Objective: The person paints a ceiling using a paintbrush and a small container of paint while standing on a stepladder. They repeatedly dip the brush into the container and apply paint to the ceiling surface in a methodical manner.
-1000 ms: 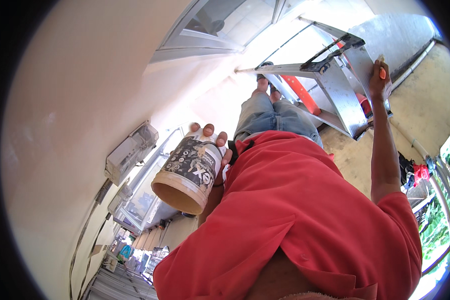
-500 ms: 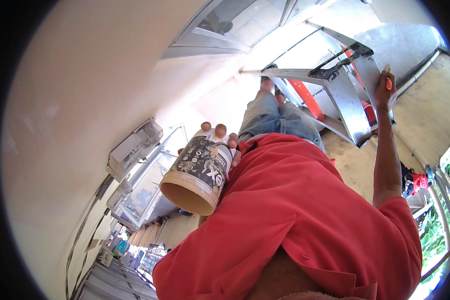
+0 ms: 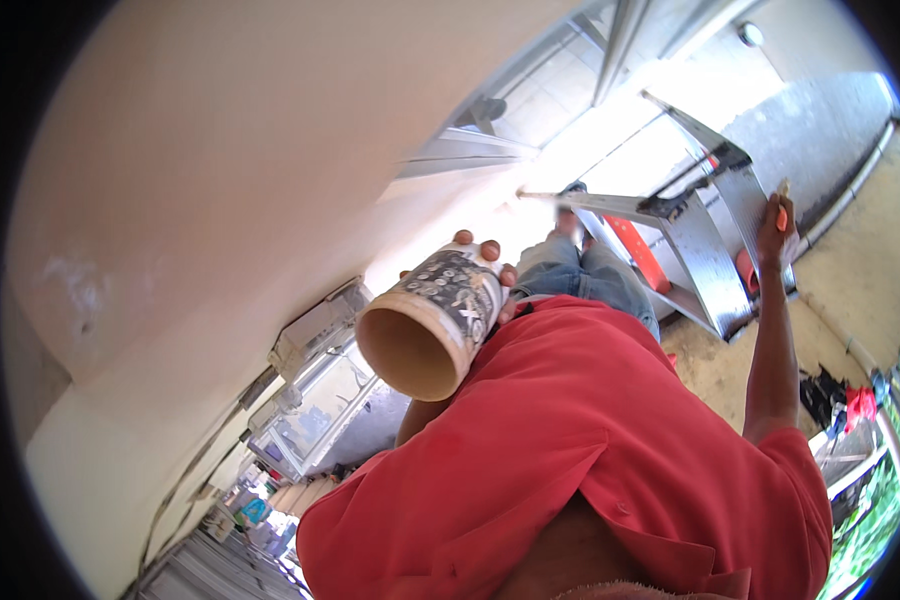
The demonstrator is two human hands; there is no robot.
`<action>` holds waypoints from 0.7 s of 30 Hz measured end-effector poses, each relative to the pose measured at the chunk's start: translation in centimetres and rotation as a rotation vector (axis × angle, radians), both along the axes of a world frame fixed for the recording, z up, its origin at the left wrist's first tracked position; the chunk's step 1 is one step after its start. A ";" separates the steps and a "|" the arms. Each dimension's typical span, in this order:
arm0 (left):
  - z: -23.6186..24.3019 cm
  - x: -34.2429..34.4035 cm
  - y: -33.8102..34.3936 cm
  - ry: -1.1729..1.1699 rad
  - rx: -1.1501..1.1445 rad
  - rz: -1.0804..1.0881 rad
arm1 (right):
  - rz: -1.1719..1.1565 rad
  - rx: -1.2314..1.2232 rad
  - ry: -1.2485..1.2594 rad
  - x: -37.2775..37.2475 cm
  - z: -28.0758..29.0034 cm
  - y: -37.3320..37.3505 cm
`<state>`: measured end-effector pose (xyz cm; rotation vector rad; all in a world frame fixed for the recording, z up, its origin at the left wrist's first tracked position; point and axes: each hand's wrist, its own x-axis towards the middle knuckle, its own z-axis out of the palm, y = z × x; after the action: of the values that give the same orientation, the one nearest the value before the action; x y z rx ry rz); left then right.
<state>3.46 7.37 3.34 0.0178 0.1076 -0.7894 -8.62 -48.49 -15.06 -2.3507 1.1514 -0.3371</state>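
My left hand (image 3: 489,258) is closed round a cylindrical paint can (image 3: 443,312) with a worn black-and-white label, tilted so its beige open end faces me. My right hand (image 3: 773,230) is closed on a small tool (image 3: 782,218) with an orange part and a pale tip, probably a brush or scraper, against the side of an aluminium stepladder (image 3: 698,262) with red-orange parts; whether it also grips the rail is unclear. My legs in jeans (image 3: 590,270) stand just beside the ladder.
A pale wall (image 3: 200,190) fills the left, with boxes (image 3: 305,330) and cables along it. A glazed frame (image 3: 540,80) is at the top. A pipe (image 3: 850,185) runs along the right, near dark and red cloths (image 3: 860,408) and greenery.
The view has shifted, so ladder, legs and wall fittings sit lower. The can has moved up and rightward against my body, showing more of its open end; both hands keep hold.
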 end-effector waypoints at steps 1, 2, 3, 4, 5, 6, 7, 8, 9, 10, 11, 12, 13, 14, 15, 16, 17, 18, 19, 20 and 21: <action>0.2 -0.5 0.0 -0.003 0.002 0.024 | 0.021 0.015 -0.017 0.6 -0.3 -0.1; 0.1 0.5 0.1 0.003 -0.007 -0.009 | -0.025 0.018 -0.022 -0.4 0.1 0.6; 0.0 1.5 0.1 0.012 -0.017 -0.028 | -0.074 0.021 -0.028 -1.3 0.5 1.2; 0.7 -1.7 0.7 0.013 -0.011 0.060 | 0.011 0.038 -0.039 1.1 1.2 0.8; 1.1 -3.3 0.5 0.014 -0.034 0.141 | 0.044 0.044 -0.042 2.1 1.8 0.9; 1.2 -1.4 0.4 0.022 -0.065 0.112 | -0.029 0.041 -0.044 0.5 2.1 1.7; 1.3 -2.3 0.9 0.022 0.013 0.142 | -0.019 0.046 -0.051 0.5 2.6 1.9; 1.4 -3.2 1.2 0.041 0.020 0.188 | 0.005 0.049 -0.063 0.7 2.5 1.6; 1.2 -4.2 1.5 0.064 0.018 0.232 | 0.026 0.045 -0.074 0.7 2.0 1.0; 1.1 -5.1 1.8 0.086 0.016 0.272 | 0.044 0.041 -0.084 0.9 1.2 0.6; 1.1 -6.3 2.1 0.099 0.036 0.317 | 0.042 0.043 -0.080 1.0 0.6 0.2; 0.8 -7.3 2.4 0.081 0.036 0.356 | 0.036 0.045 -0.075 0.8 -0.1 -0.3; 0.5 -8.1 2.6 0.064 0.037 0.392 | 0.022 0.047 -0.019 0.8 -0.8 -0.9; 0.2 -9.0 2.7 0.050 0.037 0.427 | 0.005 0.047 0.039 0.8 -0.8 -1.4; 0.1 -9.8 2.9 0.021 0.026 0.450 | 0.035 0.047 0.007 0.8 -1.0 -1.7; -0.3 -10.8 3.1 0.015 0.001 0.478 | 0.045 0.051 -0.001 0.7 -1.2 -2.1; -0.9 -11.5 3.5 0.006 -0.021 0.495 | 0.044 0.057 -0.011 0.4 -1.5 -2.3; -1.5 -12.1 3.8 -0.002 -0.043 0.511 | 0.042 0.064 -0.021 0.3 -1.8 -2.6; -1.2 -12.8 3.9 -0.011 -0.053 0.520 | 0.046 0.055 0.001 0.3 -0.9 -2.1; -1.6 -13.5 4.2 -0.010 -0.056 0.542 | 0.052 0.047 0.016 0.8 -0.2 -1.6; -1.5 -14.3 4.4 -0.018 -0.053 0.559 | 0.067 0.036 0.005 1.1 0.7 -0.9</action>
<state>-10.81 11.73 1.89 -0.0539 0.0689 -0.2329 -7.50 -49.37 -14.31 -2.3545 1.0690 -0.2848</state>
